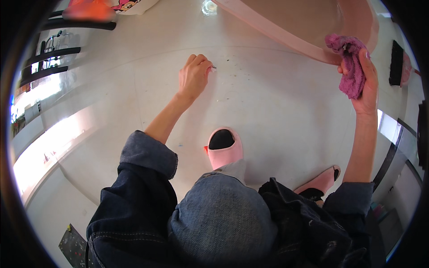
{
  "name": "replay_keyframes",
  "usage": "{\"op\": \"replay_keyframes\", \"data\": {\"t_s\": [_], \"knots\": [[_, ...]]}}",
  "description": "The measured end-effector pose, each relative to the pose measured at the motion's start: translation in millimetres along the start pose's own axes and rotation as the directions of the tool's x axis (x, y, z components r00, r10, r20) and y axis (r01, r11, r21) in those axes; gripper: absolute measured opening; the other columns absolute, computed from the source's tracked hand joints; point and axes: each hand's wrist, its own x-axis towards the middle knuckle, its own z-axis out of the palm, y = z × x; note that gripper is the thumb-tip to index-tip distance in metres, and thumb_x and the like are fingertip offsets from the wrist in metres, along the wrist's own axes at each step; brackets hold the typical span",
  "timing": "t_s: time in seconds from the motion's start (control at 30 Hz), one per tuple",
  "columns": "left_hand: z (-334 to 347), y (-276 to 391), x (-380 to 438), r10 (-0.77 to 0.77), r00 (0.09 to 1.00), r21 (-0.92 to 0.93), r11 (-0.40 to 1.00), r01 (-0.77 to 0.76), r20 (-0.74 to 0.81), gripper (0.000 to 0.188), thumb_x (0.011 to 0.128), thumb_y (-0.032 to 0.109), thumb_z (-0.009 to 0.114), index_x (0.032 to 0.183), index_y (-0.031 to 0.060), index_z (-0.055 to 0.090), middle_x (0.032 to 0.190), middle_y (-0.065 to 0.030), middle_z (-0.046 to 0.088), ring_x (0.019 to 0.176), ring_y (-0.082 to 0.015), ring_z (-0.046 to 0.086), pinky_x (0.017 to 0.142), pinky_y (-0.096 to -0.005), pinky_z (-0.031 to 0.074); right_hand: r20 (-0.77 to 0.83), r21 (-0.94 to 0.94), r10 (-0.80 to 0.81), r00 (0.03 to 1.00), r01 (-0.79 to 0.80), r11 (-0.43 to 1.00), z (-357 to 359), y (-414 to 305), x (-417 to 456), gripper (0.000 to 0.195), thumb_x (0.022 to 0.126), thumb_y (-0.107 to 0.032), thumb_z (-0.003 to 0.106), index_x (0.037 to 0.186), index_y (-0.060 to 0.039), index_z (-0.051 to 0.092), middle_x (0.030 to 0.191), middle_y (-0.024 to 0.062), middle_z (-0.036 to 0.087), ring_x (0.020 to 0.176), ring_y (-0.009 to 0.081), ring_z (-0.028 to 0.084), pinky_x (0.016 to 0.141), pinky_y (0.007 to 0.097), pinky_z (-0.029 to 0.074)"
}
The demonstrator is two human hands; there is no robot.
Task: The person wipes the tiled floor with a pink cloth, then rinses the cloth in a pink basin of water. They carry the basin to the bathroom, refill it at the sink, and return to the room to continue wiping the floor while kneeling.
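My left hand [195, 74] pinches a tiny whitish and dark bit of debris [213, 68] between thumb and fingertips, just above the pale floor. To its right, several small dark crumbs [235, 75] lie scattered on the floor. My right hand [368, 78] is closed around a crumpled magenta cloth [352, 75], its thumb lying along the cloth. The cloth is beside the near rim of a large pink plastic tub [285, 42]; whether they touch I cannot tell.
Below the crumbs is my foot in a pink slipper [226, 155], with another pink slipper [318, 182] at the right. Black rails [80, 25] stand at the upper left, near a white item [134, 6] with a cartoon print. A black and pink object [397, 63] is at the far right.
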Motion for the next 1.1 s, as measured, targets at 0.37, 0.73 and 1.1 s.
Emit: {"op": "replay_keyframes", "data": {"t_s": [0.37, 0.73, 1.1], "knots": [[-15, 2, 14, -0.009, 0.997, 0.012, 1.0, 0.009, 0.076, 0.005, 0.072, 0.004, 0.062, 0.074, 0.0063, 0.059, 0.081, -0.0026, 0.057, 0.079, -0.02, 0.055, 0.058, -0.0323, 0.045, -0.037, 0.014, 0.026, 0.999, -0.025, 1.0, 6, 0, -1, 0.039, 0.087, -0.04, 0.061, 0.091, -0.0009, 0.06, 0.069, 0.0046, 0.058, 0.062, 0.0123, 0.055, 0.058, 0.0248, 0.044], [-271, -6, 190, 0.268, 0.642, 0.29, 0.954, -0.073, -0.719, 0.017, 0.071, 0.008, 0.072, 0.085, 0.0047, 0.062, 0.081, -0.0041, 0.06, 0.07, -0.0177, 0.056, 0.063, -0.029, 0.045, -0.092, 0.088, -0.037, 0.995, 0.045, 0.995, 17, -2, 1, 0.033, 0.088, -0.034, 0.061, 0.09, -0.0021, 0.062, 0.068, 0.003, 0.058, 0.057, 0.0106, 0.052, 0.056, 0.0266, 0.046], [-284, -106, 263, -0.354, 0.9, 0.308, 0.853, 0.422, -0.255, 0.023, 0.071, 0.017, 0.077, 0.088, 0.0063, 0.068, 0.092, -0.0109, 0.067, 0.084, -0.0245, 0.063, 0.073, -0.0334, 0.048, -0.116, 0.073, -0.063, 0.991, 0.072, 0.995, 13, -1, -1, 0.034, 0.087, -0.036, 0.062, 0.09, -0.0026, 0.062, 0.068, 0.0015, 0.056, 0.056, 0.0093, 0.051, 0.057, 0.026, 0.045]]}}
